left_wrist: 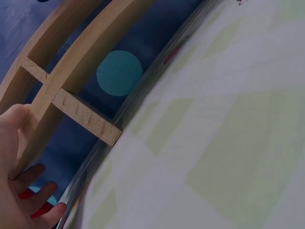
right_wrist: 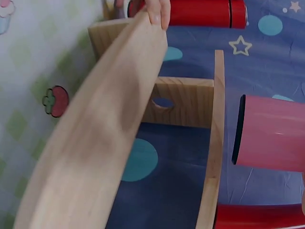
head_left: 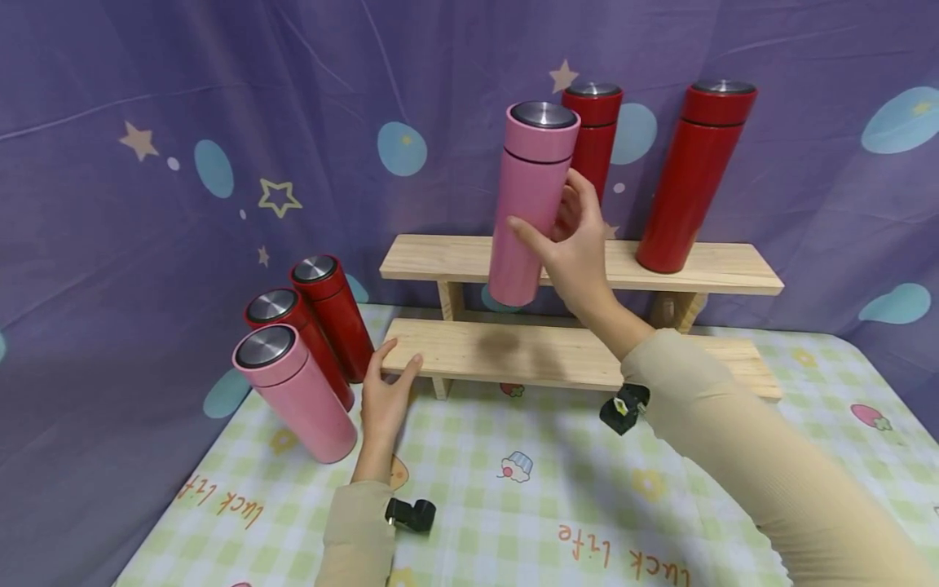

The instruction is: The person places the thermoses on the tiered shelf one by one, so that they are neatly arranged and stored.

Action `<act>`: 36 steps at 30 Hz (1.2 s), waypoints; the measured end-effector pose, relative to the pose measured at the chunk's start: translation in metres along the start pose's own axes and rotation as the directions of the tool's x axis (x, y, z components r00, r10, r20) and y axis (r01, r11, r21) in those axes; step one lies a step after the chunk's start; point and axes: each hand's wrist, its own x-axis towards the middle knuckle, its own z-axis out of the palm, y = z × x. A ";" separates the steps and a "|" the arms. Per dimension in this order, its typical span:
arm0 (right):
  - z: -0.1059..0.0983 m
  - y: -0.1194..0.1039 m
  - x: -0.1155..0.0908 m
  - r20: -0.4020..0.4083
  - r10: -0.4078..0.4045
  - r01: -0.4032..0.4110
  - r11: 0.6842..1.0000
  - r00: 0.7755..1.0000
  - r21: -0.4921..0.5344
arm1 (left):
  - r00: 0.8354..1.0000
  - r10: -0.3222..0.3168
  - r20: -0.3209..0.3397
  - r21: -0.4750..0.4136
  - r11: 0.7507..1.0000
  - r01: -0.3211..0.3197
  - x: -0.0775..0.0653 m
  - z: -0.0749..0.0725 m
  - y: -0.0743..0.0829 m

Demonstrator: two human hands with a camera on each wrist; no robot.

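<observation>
My right hand (head_left: 579, 253) grips a pink thermos (head_left: 531, 204) with a steel lid, thumb in front and fingers around its far side. The thermos is upright in the air, and its base (right_wrist: 239, 130) is apart from the upper board in the right wrist view. My left hand (head_left: 385, 399) holds the left end of the lower board (head_left: 469, 346) of a two-tier wooden shelf, which also shows in the left wrist view (left_wrist: 71, 71). Two red thermoses stand on the upper board (head_left: 433, 257): one (head_left: 693, 179) at the right, another (head_left: 597, 134) partly hidden behind the pink one.
Left of the shelf, a pink thermos (head_left: 301, 399) and two red thermoses (head_left: 337, 318) stand close together on the table. A green-and-white checked cloth (head_left: 469, 497) covers the table. A purple patterned curtain (head_left: 293, 98) hangs behind the shelf.
</observation>
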 end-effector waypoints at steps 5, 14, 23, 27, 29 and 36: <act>0.006 0.001 0.015 -0.004 0.062 -0.062 0.998 0.998 -0.027 | 1.000 -0.004 0.004 0.002 1.000 0.004 0.001 0.002 0.000; 0.018 0.014 0.035 -0.012 0.105 -0.105 0.987 0.994 -0.121 | 1.000 -0.013 0.008 0.006 1.000 0.013 0.002 0.004 0.001; 0.032 0.030 0.052 -0.046 0.111 -0.117 0.980 0.993 -0.158 | 1.000 -0.019 0.006 0.013 1.000 0.019 0.002 0.005 0.003; 0.037 0.026 0.056 -0.054 0.133 -0.140 0.977 0.990 -0.161 | 1.000 -0.015 0.015 0.017 1.000 0.015 0.002 0.006 0.004; 0.038 0.028 0.057 -0.057 0.142 -0.149 0.974 0.988 -0.168 | 1.000 -0.019 0.020 0.017 1.000 0.019 0.002 0.006 0.004; 0.041 0.047 0.063 -0.073 0.150 -0.162 0.969 0.986 -0.189 | 0.999 -0.031 0.013 0.025 0.999 0.031 0.001 0.002 0.002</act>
